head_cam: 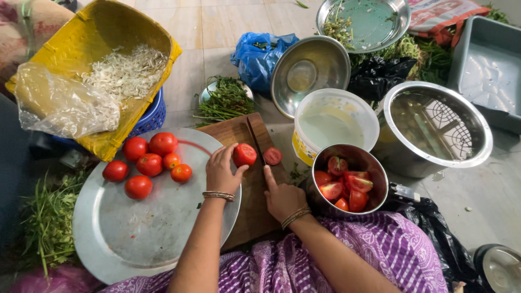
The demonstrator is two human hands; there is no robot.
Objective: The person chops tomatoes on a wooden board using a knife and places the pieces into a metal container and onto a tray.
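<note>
Cutting a tomato on the wooden board, by the look of it: left hand curled over one half of the tomato, fingers wrapped round its top to pin it flat, probably so nothing rolls. Right hand closed narrow around a knife, forefinger laid along the spine, blade running away from the body between the two pieces. Other tomato half lying cut-side up just beside the blade on the right, already free. Steel pot parked tight against the right wrist, half full of red wedges, handy for dropping pieces in without reaching. Big round steel tray on the left overlapping the board's edge, with whole tomatoes bunched at its far rim, close to the holding hand. Not much elbow room honestly: white bucket and a large steel pan crowding beyond the pot, an empty steel bowl past the board's far end, a plate of leafy greens next to that. Yellow basket of pale shreds further out left. Only real open space on the near part of the tray and the bare board close to the lap.
</note>
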